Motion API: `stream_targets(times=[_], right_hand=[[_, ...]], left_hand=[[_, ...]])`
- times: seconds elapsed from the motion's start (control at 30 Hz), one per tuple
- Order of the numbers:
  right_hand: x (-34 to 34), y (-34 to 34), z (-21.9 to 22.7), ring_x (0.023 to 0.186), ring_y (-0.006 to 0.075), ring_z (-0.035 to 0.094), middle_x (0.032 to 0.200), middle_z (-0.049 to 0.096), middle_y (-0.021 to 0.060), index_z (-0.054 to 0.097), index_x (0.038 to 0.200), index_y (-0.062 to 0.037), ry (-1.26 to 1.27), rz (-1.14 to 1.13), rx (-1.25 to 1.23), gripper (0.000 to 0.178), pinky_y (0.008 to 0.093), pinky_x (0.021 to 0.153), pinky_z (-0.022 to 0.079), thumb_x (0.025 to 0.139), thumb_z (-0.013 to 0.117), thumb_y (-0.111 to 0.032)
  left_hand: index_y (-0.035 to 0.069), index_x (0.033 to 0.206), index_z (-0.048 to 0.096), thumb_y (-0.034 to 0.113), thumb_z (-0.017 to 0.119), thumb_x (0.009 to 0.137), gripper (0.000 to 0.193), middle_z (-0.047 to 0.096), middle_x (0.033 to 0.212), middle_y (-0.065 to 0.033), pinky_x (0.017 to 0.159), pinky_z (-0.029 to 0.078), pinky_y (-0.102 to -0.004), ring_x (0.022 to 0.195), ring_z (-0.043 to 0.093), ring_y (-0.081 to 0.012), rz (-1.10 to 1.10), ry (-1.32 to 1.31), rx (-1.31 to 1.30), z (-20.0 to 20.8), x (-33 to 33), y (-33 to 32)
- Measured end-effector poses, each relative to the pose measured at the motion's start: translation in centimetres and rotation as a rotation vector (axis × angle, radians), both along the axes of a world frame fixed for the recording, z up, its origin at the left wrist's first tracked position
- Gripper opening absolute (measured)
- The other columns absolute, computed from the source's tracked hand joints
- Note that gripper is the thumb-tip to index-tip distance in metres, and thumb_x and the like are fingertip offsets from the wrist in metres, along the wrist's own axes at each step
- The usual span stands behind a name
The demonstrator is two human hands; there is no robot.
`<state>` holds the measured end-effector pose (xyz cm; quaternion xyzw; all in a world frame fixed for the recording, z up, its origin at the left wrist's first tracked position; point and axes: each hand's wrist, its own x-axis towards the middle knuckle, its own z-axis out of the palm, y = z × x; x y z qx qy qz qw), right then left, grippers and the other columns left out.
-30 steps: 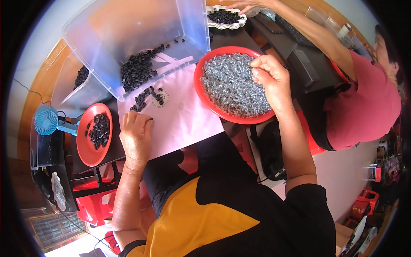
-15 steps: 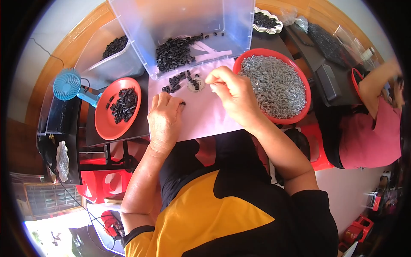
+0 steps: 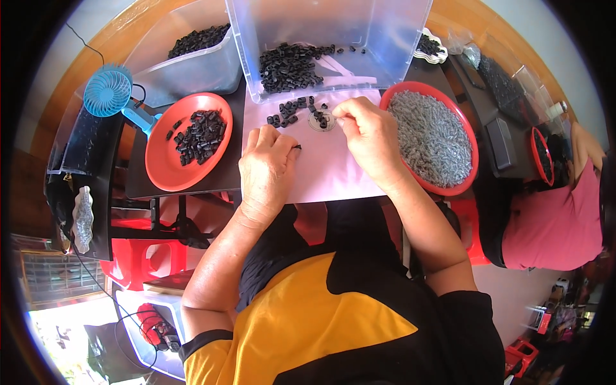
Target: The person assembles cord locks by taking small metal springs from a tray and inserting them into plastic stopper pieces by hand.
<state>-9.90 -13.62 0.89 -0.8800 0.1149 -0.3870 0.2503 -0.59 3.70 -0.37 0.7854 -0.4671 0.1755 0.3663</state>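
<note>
My left hand [image 3: 266,165] rests low over the pink sheet [image 3: 327,163], its fingers curled round a small black plastic piece [image 3: 298,147] whose end shows past the fingertips. My right hand [image 3: 372,136] is pinched at the right edge of a round clear disc [image 3: 312,124]; whatever lies between the fingertips is too small to make out. A few black pieces sit on that disc. Beyond my left fingers, more loose black pieces [image 3: 282,117] are scattered on the sheet. Right of my right hand stands a red basin [image 3: 475,151] heaped with small silvery metal parts [image 3: 433,138].
An orange-red dish [image 3: 160,157] with black pieces stands at the left beside a blue fan [image 3: 107,91]. At the back, a clear plastic bin [image 3: 398,58] lies open toward me with black pieces inside. A person in a pink shirt [image 3: 555,224] sits at the right.
The whole view has shifted, so the table things appear farther right. My right thumb and forefinger have drawn closer together near the disc. My left hand still holds the black piece.
</note>
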Motion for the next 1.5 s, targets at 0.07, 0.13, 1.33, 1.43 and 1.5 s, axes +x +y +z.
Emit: stream_targets(times=[0.07,0.13,1.33,1.43,1.5], right_hand=[[0.3,-0.1,-0.4,0.082,0.0248,0.068,0.087,0.068,0.0084,0.066,0.088,-0.0039,0.073,-0.029,-0.137,0.012,0.0362,0.071,0.054,0.079,0.067,0.003],[0.7,-0.1,-0.9,0.085,0.0288,0.064,0.083,0.064,0.0073,0.067,0.085,-0.0068,0.179,-0.078,-0.321,0.008,0.0434,0.073,0.051,0.077,0.069,-0.006],[-1.9,1.0,1.5,0.082,0.0264,0.06,0.089,0.058,0.0069,0.059,0.089,-0.0069,0.054,0.142,-0.282,0.014,0.039,0.071,0.042,0.077,0.065,-0.005],[-1.5,1.1,1.9,0.08,0.0287,0.062,0.089,0.059,0.0085,0.058,0.092,-0.0033,-0.125,0.309,-0.025,0.014,0.0368,0.069,0.046,0.082,0.065,0.004],[-1.2,1.4,1.4,0.082,0.0224,0.066,0.09,0.063,0.0072,0.06,0.095,-0.0013,-0.152,0.355,0.107,0.015,0.0318,0.072,0.051,0.083,0.067,0.005]], left_hand=[[0.006,0.082,0.067,0.002,0.075,0.07,0.015,0.056,0.083,-0.0067,0.07,0.051,-0.0392,0.082,0.057,-0.0272,-0.005,0.003,0.0,0.0,0.0,0.0],[0.006,0.083,0.068,0.002,0.075,0.069,0.016,0.056,0.083,-0.0064,0.07,0.051,-0.0388,0.082,0.058,-0.0268,-0.011,0.005,0.001,0.0,0.1,0.1],[-0.001,0.093,0.071,0.013,0.07,0.09,0.015,0.066,0.076,-0.0018,0.06,0.045,-0.0226,0.067,0.055,-0.007,-0.214,1.051,-0.092,4.1,-1.5,-2.3],[-0.003,0.09,0.07,0.008,0.068,0.09,0.012,0.065,0.074,-0.0043,0.052,0.039,-0.0207,0.06,0.053,-0.0072,-0.242,1.236,-0.229,4.9,-1.0,-1.7],[-0.005,0.091,0.069,0.008,0.066,0.091,0.013,0.064,0.073,-0.006,0.05,0.038,-0.0217,0.057,0.052,-0.0086,-0.232,1.293,-0.276,5.5,-1.2,-1.5]])
